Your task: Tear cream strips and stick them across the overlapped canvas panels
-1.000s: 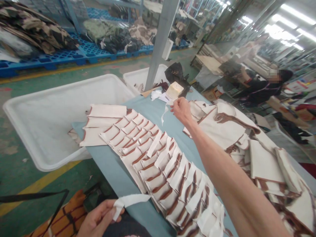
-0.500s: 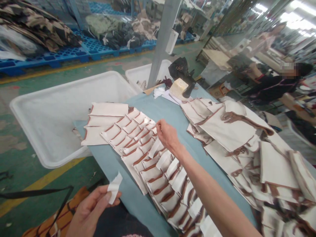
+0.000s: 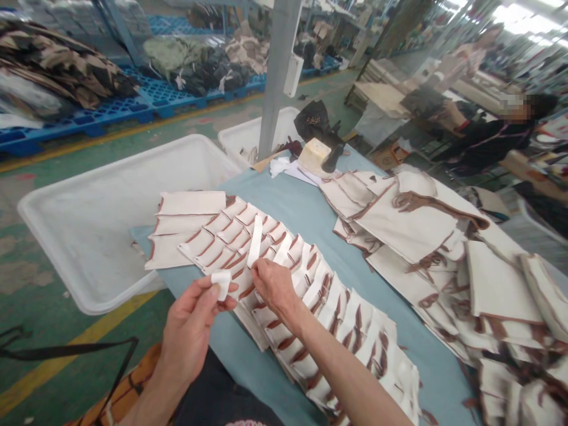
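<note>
My left hand (image 3: 195, 310) pinches a short white piece (image 3: 220, 283), paper or cloth, between thumb and fingers above the near edge of the table. Just to its right, my right hand (image 3: 276, 289) is closed at the lower end of a narrow white strip (image 3: 256, 236). That strip lies across overlapping rows of cream fabric pieces (image 3: 208, 239) with brown edges. Similar white strips (image 3: 317, 278) run across the rows farther right, partly hidden by my right forearm. Whether my right fingers grip the strip or press it down is hard to see.
A blue-green table (image 3: 261, 189) carries the rows and a heap of cream pieces (image 3: 403, 231) at right. At left stands a white bin (image 3: 133, 160). A yellowish block (image 3: 314, 155) and a black bag (image 3: 317, 118) sit near a grey post (image 3: 274, 77). People work at back right.
My right hand has drawn back toward me along the rows, and a white strip now lies above it. My left hand has risen and moved right, still holding its white piece.
</note>
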The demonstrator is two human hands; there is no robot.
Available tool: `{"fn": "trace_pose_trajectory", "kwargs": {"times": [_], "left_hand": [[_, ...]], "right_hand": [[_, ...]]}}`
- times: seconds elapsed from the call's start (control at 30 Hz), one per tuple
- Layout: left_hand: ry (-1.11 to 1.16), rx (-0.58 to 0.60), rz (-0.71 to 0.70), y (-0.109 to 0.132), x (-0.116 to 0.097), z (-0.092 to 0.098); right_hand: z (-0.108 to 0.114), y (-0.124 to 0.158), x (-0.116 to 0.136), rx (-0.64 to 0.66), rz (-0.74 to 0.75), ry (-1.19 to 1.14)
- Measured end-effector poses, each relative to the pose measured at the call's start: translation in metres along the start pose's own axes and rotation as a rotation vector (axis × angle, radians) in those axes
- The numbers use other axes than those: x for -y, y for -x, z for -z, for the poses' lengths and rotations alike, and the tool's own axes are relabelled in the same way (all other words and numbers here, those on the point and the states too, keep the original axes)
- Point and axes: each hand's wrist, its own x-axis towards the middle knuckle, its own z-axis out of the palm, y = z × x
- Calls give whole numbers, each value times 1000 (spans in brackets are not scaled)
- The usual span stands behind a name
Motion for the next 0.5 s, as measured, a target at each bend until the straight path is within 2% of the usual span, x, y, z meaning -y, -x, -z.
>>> {"fn": "trace_pose_trajectory", "kwargs": {"times": [0.2,0.37,0.5], "left_hand": [[-101,176,-123,-49,-36,-43],[-136,383,-149,-82,-73,-91],[-69,483,-117,-114,-80,-126]], "right_hand": [[-23,3,16,86,-34,-10],[-27,19,33,62,-90,-29],[-29,31,43,51,-124,-58]]}}
